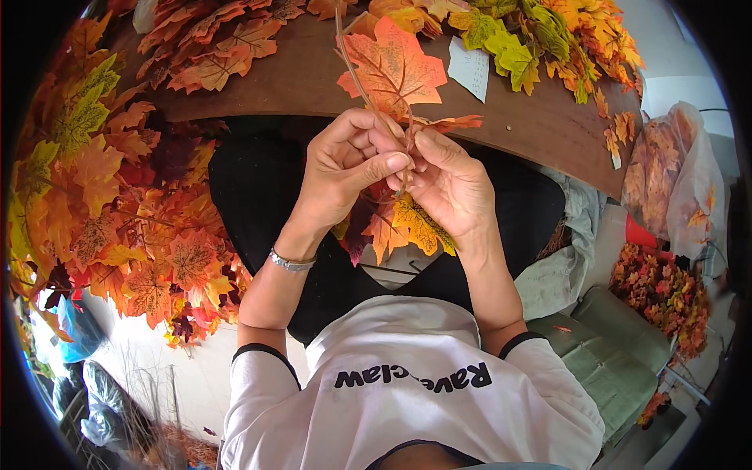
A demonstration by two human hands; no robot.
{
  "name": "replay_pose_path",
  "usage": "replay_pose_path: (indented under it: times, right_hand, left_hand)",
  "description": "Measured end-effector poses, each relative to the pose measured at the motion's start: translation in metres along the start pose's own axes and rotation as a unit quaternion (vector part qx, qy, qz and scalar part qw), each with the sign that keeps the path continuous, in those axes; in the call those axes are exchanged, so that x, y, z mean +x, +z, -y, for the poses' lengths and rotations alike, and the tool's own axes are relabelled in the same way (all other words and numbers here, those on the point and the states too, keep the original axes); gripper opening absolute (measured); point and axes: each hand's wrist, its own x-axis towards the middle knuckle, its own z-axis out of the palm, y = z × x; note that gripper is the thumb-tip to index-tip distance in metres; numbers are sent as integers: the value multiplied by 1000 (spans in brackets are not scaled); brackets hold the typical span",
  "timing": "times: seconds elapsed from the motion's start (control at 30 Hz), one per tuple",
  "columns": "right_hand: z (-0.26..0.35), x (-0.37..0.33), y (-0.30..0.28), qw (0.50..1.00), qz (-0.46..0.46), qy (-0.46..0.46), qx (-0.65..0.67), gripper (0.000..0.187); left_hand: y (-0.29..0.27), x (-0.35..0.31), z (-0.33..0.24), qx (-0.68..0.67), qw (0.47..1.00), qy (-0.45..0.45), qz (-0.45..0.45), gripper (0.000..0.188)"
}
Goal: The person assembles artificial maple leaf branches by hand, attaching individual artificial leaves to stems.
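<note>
Both hands meet in front of me over my lap, around a thin brown artificial stem point(350, 66). My left hand point(345, 160) pinches the stem between thumb and fingers. My right hand point(453, 180) is closed at the same spot, its thumb and fingertips on the base of an orange-pink artificial maple leaf point(395, 69). That leaf stands up above the fingers, over the table edge. Below the hands hang a yellow-orange leaf point(421, 223) and darker leaves, partly hidden by the fingers. Where leaf and stem meet is mostly covered by my fingertips.
Ahead is a brown table point(305, 82) bearing orange leaf piles point(227, 59), green-yellow leaves point(513, 51) and a white paper slip point(468, 69). A big mass of autumn leaves point(149, 235) hangs at left. At right are a clear plastic bag point(689, 180) and a green padded seat point(603, 352).
</note>
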Motion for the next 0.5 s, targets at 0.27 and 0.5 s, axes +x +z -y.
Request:
replay_pose_path:
  times: [0.27,0.5]
  right_hand:
    - [0,-1,5,999,-34,-3,-7,15]
    - [-1,-1,-3,1000,0,-10,-16,15]
  left_hand:
    - [-1,-1,0,-5,1000,-5,6,20]
    - [-1,-1,0,-4,1000,-7,6,19]
